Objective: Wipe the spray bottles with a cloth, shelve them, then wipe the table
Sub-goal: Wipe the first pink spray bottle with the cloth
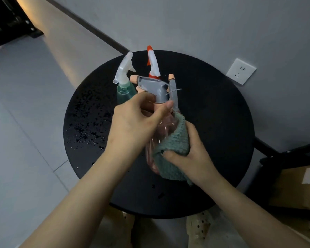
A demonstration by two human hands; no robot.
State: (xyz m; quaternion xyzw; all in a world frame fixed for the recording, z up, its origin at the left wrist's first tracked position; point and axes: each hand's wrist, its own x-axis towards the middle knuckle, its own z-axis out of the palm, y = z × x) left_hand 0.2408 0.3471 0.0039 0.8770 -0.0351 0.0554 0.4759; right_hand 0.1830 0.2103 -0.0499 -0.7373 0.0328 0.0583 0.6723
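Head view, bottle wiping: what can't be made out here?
- Pink bottle: body mostly covered by the left hand and the green cloth held by the right hand, and blurred.
- Orange-tipped bottle: body hidden behind the grey sprayer.
- A second grey, peach-tipped sprayer: its bottle hidden by the cloth.
- Shelf: not identifiable; dark furniture is cut off by the right edge.

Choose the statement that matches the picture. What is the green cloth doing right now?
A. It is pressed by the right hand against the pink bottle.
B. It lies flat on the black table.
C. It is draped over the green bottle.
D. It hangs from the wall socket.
A: the right hand holds the green cloth wrapped against the body of the pink bottle, while the left hand grips that bottle near its grey sprayer.
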